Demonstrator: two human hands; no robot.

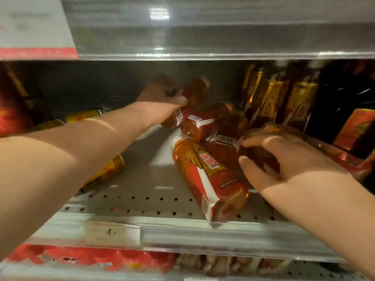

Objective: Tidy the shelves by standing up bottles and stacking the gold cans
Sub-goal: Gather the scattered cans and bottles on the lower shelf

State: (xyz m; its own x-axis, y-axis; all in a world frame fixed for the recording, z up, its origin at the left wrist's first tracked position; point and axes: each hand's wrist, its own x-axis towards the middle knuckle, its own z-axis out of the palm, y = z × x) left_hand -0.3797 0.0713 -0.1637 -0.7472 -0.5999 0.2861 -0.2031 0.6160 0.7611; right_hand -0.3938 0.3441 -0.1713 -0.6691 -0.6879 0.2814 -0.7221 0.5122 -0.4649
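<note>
Two fallen bottles are gripped, probably for standing up: the left hand [160, 96] curls its fingers round the back bottle [197, 92] behind the front bottle [209, 175], the right hand [284, 159] round the dark bottle [260, 158] just beside it.

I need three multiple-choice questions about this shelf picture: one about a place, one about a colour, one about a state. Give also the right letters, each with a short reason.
1. Where do the gold cans lie?
A) left of the fallen bottles
B) on the shelf above
C) on the floor

2. Which colour fills most of the label of the nearest bottle?
A) blue
B) red
C) green

3. What is the left hand doing?
A) hanging free
B) holding a can
C) gripping the back bottle

Answers: 1 A, the cans lie on their sides at the far left. 2 B, the label is red with a white stripe. 3 C, its fingers curl round that bottle.
</note>
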